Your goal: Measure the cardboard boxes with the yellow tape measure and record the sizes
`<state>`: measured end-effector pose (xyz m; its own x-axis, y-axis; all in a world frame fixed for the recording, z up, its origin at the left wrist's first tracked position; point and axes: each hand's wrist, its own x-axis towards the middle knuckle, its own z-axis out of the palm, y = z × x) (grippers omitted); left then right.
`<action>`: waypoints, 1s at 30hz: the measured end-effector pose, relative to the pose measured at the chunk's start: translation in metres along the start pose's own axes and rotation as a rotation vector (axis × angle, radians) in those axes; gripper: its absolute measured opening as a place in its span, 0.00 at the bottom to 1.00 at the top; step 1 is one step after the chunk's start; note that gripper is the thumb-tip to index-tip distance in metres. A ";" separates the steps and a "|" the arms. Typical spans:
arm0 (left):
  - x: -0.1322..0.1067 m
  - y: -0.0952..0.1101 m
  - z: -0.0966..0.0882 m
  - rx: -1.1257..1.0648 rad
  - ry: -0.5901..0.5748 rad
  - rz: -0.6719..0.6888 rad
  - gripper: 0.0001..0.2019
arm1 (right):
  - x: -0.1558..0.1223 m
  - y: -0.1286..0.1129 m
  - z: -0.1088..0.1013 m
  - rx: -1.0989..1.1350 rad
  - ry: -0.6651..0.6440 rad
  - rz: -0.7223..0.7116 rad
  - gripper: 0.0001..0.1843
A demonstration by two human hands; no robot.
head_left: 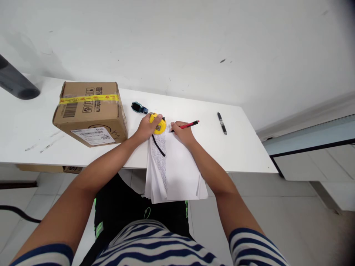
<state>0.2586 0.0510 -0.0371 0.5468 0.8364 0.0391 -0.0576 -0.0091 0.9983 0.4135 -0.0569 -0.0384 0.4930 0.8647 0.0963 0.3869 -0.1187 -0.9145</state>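
Striped shirt cloth lies nearest us, along the bottom of the frame and cut off by its lower edge. At the centre, our left hand holds a yellow tape measure, thumb across its top; the fingers beneath are mostly hidden, and we cannot make out whether any blade is drawn out. A black strap hangs down from it over the paper. Just to the right, our right hand pinches a red pen, black at the end we see, its tip down at the sheets; we cannot tell whether it touches them.

Both hands rest at the top of a stack of paper, whose near end juts past the table edge with its left corners curling. Dense writing fills the left strip, too small for us to read; the rest of the top sheet looks blank.

Farther out, a dark watch lies above the left hand, and a taped cardboard box stands left of centre, its label blurred. Another pen lies right of centre on the white table. At upper left, a dark bottle is cut by the frame. Under the table's left part, we see only a strip of brown carton.
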 end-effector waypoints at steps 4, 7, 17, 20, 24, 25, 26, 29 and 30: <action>0.001 -0.001 0.000 0.007 0.004 0.004 0.25 | 0.000 -0.001 0.000 0.006 0.027 -0.007 0.18; 0.001 -0.001 0.000 0.009 0.011 0.004 0.25 | 0.000 -0.002 0.000 -0.010 -0.022 0.014 0.18; 0.000 0.000 0.001 -0.010 0.019 0.002 0.24 | -0.001 -0.004 -0.001 0.010 0.057 0.028 0.19; 0.000 0.000 0.002 -0.010 0.017 0.001 0.24 | -0.001 -0.003 -0.001 -0.008 0.012 0.019 0.19; 0.000 0.001 0.002 0.004 0.017 -0.006 0.24 | -0.001 -0.001 -0.002 -0.010 0.024 0.025 0.19; 0.000 0.001 0.002 0.013 0.015 -0.005 0.24 | 0.000 -0.001 -0.002 -0.010 0.015 0.026 0.20; -0.001 0.001 0.001 0.027 0.013 0.002 0.24 | 0.000 -0.001 -0.002 -0.008 0.002 0.024 0.20; -0.006 0.003 -0.001 0.152 -0.003 0.053 0.23 | 0.002 0.000 -0.002 -0.028 0.045 -0.022 0.22; -0.010 0.004 -0.003 0.226 -0.021 0.078 0.23 | 0.002 0.001 -0.002 -0.061 0.088 -0.063 0.21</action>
<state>0.2509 0.0443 -0.0336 0.5651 0.8169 0.1155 0.0866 -0.1980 0.9764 0.4166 -0.0562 -0.0381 0.5317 0.8256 0.1890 0.4642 -0.0974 -0.8804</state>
